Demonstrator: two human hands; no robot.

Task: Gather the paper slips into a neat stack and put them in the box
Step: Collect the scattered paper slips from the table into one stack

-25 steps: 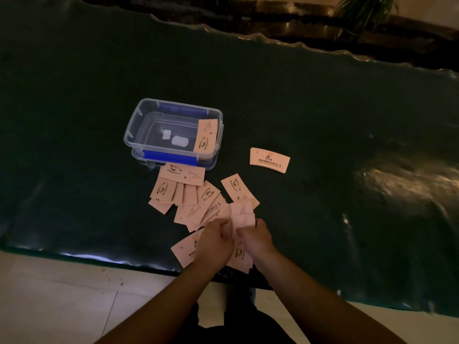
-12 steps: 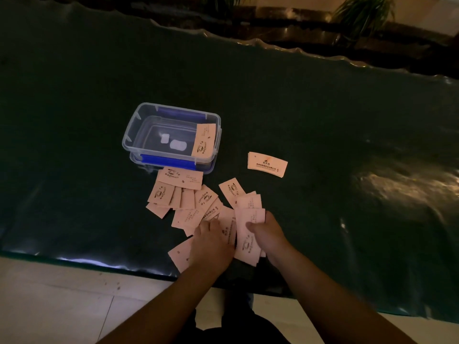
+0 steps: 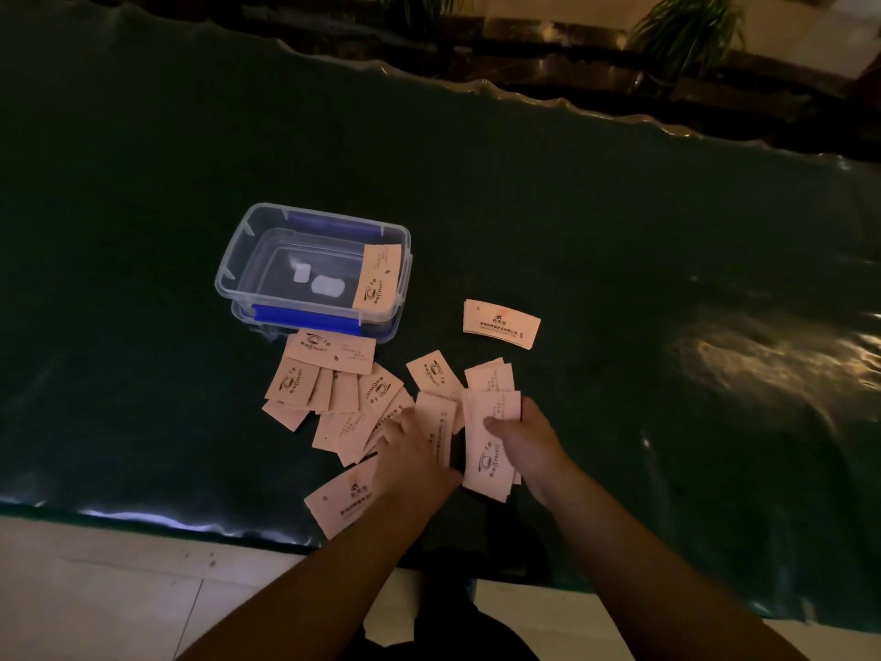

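Several pink paper slips [image 3: 333, 393] lie scattered on the dark green table cover in front of a clear plastic box [image 3: 248, 250] with blue clips. One slip [image 3: 379, 279] leans inside the box at its right end. My right hand [image 3: 522, 438] grips a small bundle of slips [image 3: 488, 446] by its right edge. My left hand [image 3: 412, 453] presses flat on a slip [image 3: 436, 422] just left of the bundle, fingers spread. Another slip [image 3: 341, 503] pokes out under my left wrist. A separate small stack [image 3: 500, 323] lies alone to the right of the box.
The table cover [image 3: 619, 231] is dark and glossy, with its near edge just below my wrists. Pale floor tiles [image 3: 95, 589] show beneath. Potted plants [image 3: 686, 26] and a dark ledge stand beyond the far edge.
My hands have drawn apart. The right hand now holds a bundle of slips off to the right, while the left hand has moved onto a loose slip beside it.
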